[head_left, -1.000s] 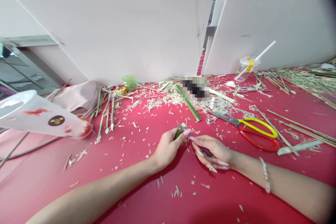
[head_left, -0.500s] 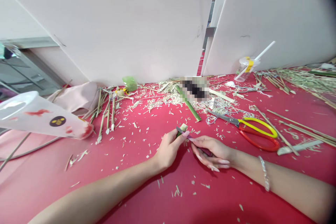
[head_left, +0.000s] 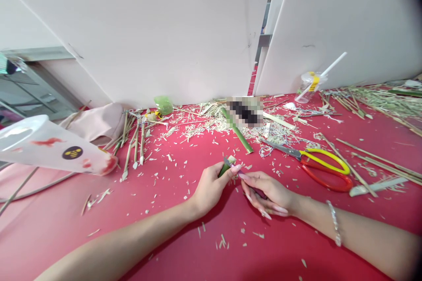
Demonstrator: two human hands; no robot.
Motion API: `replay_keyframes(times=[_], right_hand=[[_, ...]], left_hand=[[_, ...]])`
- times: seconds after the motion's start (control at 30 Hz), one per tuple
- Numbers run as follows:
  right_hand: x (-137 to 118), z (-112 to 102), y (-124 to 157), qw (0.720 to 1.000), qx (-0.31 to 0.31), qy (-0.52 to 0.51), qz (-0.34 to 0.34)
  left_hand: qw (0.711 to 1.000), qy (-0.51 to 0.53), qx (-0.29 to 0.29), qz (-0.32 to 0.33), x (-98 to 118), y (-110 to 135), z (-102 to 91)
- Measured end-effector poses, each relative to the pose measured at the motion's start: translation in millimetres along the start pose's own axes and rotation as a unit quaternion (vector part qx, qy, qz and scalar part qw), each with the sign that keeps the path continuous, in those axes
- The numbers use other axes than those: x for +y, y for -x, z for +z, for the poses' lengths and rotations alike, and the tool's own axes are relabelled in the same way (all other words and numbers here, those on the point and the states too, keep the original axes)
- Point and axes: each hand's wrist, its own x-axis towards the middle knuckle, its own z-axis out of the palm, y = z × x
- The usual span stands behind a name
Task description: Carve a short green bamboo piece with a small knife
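My left hand [head_left: 209, 189] is closed around a short green stalk piece [head_left: 224, 169] with a pale cut end. In my right hand [head_left: 272, 191], a small knife [head_left: 259, 192] with a dark purple handle is gripped by thumb and fingers. Its blade lies against the stalk near the pale end, beside my left thumb. Most of the stalk is hidden inside my left hand. Just beyond, a longer green stalk [head_left: 242, 139] lies on the red table [head_left: 158, 237]. Scissors [head_left: 325, 164] with yellow and red handles rest to the right of my right hand.
Pale shavings [head_left: 204, 129] are heaped at the back and scattered about. A plastic cup [head_left: 49, 147] leans in at left, by trimmed sticks [head_left: 136, 149] and a pink cloth bag [head_left: 99, 125]. A clear cup with a straw [head_left: 310, 88] stands back right. White boards [head_left: 165, 44] wall the far edge.
The knife blade has tilted slightly and shifted a little along the stalk's end. My right hand's lower fingers have moved slightly. Both hands keep their holds.
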Motion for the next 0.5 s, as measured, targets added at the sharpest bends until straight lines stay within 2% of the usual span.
replay_keyframes(times=[0.2, 0.5], right_hand=[[1.2, 6.3, 2.1, 0.999, 0.032, 0.022, -0.027], [-5.9, -0.2, 0.1, 0.999, -0.038, 0.002, 0.032]], left_hand=[[1.000, -0.005, 0.022, -0.016, -4.3, -1.0, 1.9], [1.000, 0.030, 0.007, -0.005, -7.5, 1.7, 2.8]])
